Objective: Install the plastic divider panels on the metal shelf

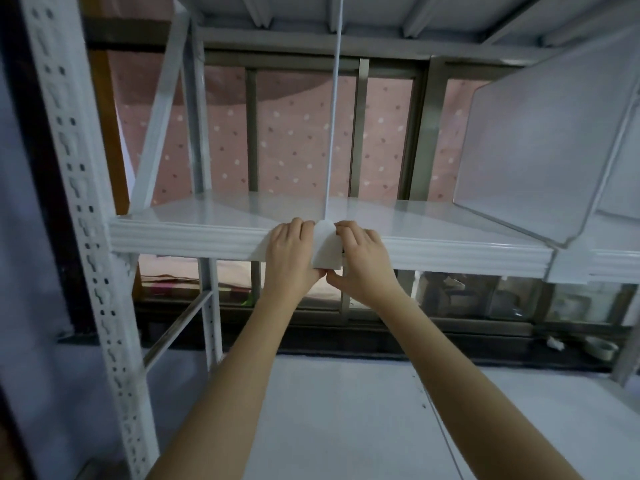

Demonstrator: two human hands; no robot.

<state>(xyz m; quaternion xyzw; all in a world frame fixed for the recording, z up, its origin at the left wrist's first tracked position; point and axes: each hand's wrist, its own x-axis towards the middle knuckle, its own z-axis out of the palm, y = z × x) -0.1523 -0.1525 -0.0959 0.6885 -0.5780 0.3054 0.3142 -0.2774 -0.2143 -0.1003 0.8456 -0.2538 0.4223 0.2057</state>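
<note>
**Asker:** So, starting nearest the camera, what do you see?

**Describer:** Two bare forearms reach up and forward to the front rail (194, 237) of a white metal shelf. The left hand (292, 252) and right hand (363, 258) sit side by side, each pinching the white clip foot (327, 247) of a plastic divider panel (333, 109) between curled fingers above the rail and a thumb below it.

**Asker:** Where is the panel relative to that rail?

**Describer:** Its foot straddles the rail about midway along. The panel stands upright and is seen edge-on as a thin white line rising from between the hands. Its long axis appears to run straight back from the rail, away from the person. Both hands are equally near, one on each side.

**Asker:** And further back?

**Describer:** To the right along the rail, a second translucent divider (540, 143) is already seated. Left of the rail stands a perforated upright post (79, 188). Beyond the rail is a pink dotted curtain (298, 140).
</note>
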